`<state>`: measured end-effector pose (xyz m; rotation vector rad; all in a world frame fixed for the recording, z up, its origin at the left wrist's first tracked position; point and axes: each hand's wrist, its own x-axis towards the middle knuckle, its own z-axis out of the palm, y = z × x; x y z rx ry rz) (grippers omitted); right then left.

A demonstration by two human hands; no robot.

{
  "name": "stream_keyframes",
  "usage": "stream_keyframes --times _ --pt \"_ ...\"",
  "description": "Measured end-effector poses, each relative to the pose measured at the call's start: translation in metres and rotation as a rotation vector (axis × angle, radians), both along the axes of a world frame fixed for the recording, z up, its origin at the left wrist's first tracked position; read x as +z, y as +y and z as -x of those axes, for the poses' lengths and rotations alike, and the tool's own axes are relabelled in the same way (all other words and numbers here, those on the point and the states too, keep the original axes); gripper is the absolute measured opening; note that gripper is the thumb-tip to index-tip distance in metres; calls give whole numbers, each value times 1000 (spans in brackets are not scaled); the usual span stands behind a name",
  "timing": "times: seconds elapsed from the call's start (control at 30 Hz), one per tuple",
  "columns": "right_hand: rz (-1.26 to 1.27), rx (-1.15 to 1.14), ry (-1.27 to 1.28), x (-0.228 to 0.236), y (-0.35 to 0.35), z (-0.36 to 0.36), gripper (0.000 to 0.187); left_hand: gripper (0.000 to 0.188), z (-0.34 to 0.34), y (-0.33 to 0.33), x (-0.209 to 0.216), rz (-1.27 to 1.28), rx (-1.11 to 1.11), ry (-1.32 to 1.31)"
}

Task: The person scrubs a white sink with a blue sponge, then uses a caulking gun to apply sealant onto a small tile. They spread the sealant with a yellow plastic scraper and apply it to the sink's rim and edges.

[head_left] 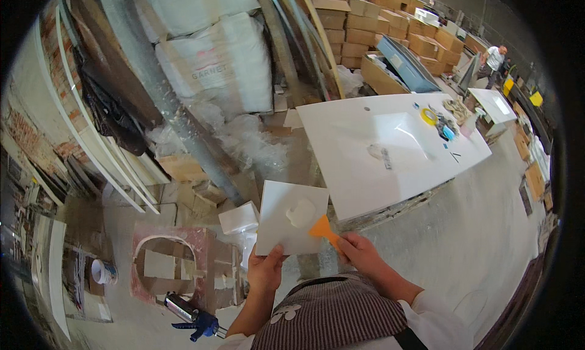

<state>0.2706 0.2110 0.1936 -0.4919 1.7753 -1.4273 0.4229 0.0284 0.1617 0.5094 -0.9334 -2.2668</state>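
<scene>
My left hand grips the lower left corner of a flat white square board, thumb on top. A blob of off-white paste lies on the board's middle. My right hand is closed round the handle of an orange plastic scraper. The scraper's wide blade is at the board's right edge, close to the paste; whether it touches the board I cannot tell. Ahead to the right lies a large white slab with a shallow basin shape in it.
On the slab sit yellow tape, a spray bottle and rags. Left of me are a reddish frame with a round opening, a blue caulking gun and a white bucket. A steel post leans ahead. Another person stands far right.
</scene>
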Motion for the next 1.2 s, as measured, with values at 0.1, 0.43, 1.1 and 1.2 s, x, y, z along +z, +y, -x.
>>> stream_keyframes --times 0.1,0.43,1.1,1.2 --pt "57 -141 -6 -8 22 4 25 33 5 18 2 25 -75 40" --pt "-183 100 196 52 136 93 26 37 46 93 22 200 -469 -246" --pt "-361 422 1170 133 250 101 29 43 110 255 15 -311 -325 -49" --pt "-432 447 1118 137 263 110 30 43 114 262 15 -284 -353 -34"
